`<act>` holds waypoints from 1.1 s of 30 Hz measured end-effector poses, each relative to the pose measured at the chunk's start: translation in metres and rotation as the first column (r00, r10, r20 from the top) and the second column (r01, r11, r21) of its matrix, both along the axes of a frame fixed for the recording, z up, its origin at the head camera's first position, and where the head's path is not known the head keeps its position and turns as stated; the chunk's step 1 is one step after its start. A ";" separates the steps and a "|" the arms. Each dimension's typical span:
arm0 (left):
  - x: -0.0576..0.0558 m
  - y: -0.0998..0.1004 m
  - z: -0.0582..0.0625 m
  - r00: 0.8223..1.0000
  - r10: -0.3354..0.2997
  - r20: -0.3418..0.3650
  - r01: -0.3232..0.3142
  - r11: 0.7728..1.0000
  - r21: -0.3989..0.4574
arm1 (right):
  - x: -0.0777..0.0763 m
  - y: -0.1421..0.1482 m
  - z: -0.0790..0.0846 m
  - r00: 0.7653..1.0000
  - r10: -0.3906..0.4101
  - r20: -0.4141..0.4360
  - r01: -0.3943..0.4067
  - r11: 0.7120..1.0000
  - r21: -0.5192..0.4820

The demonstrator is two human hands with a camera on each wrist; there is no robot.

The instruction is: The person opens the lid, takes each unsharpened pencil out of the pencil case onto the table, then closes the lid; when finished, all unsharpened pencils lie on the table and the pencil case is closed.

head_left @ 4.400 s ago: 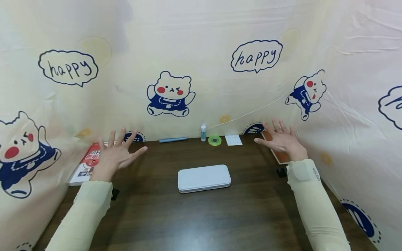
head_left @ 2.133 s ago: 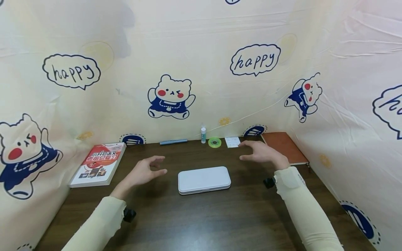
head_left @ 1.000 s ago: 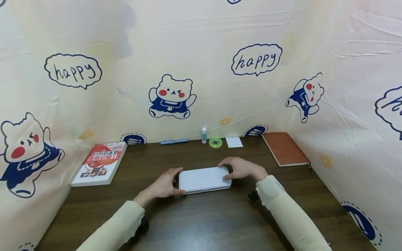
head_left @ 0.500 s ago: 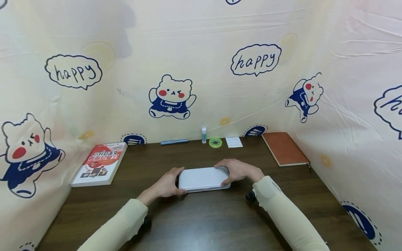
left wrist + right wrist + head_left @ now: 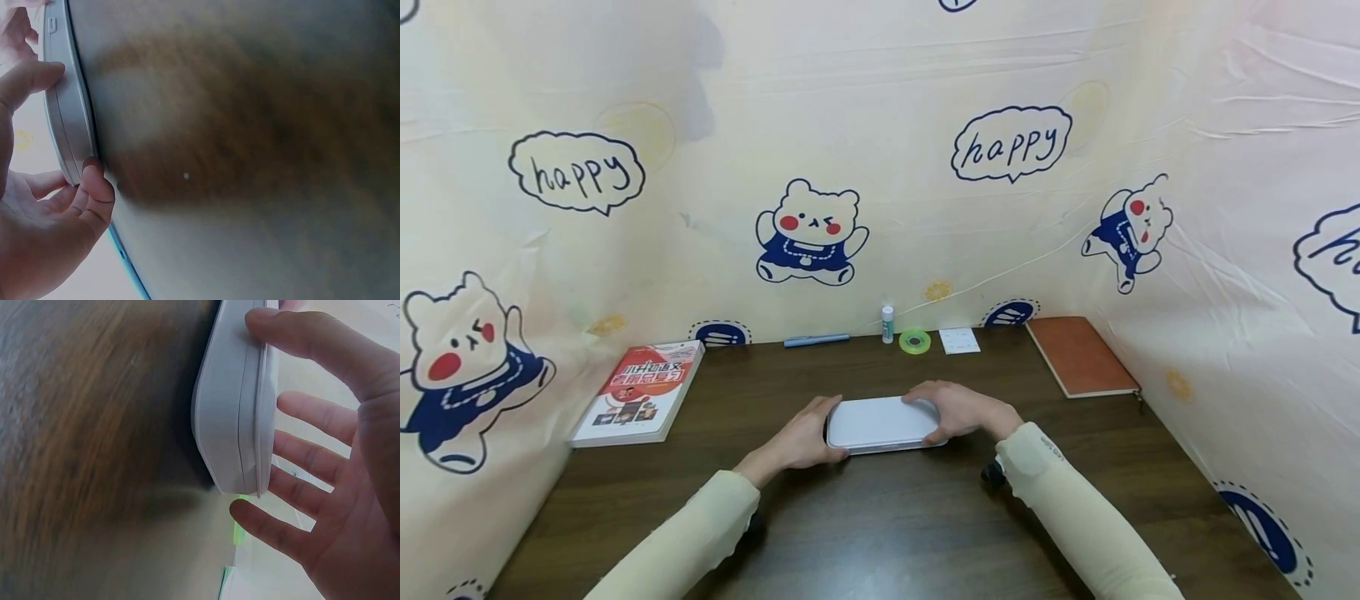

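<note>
A white, flat pencil case (image 5: 880, 423) with rounded corners lies lengthwise across the middle of the dark table, its lid down. My left hand (image 5: 802, 437) grips its left end. In the left wrist view the thumb (image 5: 39, 78) presses the front side, while the other fingers wrap the end. At the right end, my right hand (image 5: 964, 410) holds the case between thumb and fingers. The right wrist view has that thumb (image 5: 294, 328) on the front edge by the lid seam, with the fingers spread behind the far side.
Along the back of the table (image 5: 865, 533) lie a blue pen (image 5: 816, 340), a glue stick (image 5: 887, 325), a green tape roll (image 5: 914, 341) and a white paper pad (image 5: 958, 340). A red-and-white book (image 5: 636, 396) sits left, a brown notebook (image 5: 1082, 357) right. Patterned cloth (image 5: 910, 167) hangs behind.
Both hands came in from spread positions at the table's sides and took hold of the pencil case's ends. Over the last half second the case has shifted slightly upward in the head view.
</note>
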State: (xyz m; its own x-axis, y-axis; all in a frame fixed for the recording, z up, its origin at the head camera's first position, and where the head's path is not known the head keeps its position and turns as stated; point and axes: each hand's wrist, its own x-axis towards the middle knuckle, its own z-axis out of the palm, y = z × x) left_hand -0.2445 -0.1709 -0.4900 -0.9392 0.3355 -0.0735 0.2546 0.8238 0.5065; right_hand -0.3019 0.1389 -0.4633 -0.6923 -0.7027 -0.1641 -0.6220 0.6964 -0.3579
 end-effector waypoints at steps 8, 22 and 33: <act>-0.002 0.003 -0.002 1.000 0.019 -0.003 -0.019 1.000 -0.002 | 0.005 -0.005 -0.001 0.999 0.012 -0.035 -0.011 1.000 0.026; -0.003 0.008 -0.001 0.999 0.047 -0.017 -0.048 0.999 -0.022 | 0.005 -0.015 -0.007 0.994 0.041 -0.097 -0.039 0.999 0.022; -0.005 0.009 -0.001 0.998 0.063 -0.002 -0.063 0.998 -0.020 | 0.006 -0.015 -0.001 0.995 0.068 -0.077 -0.067 0.998 0.014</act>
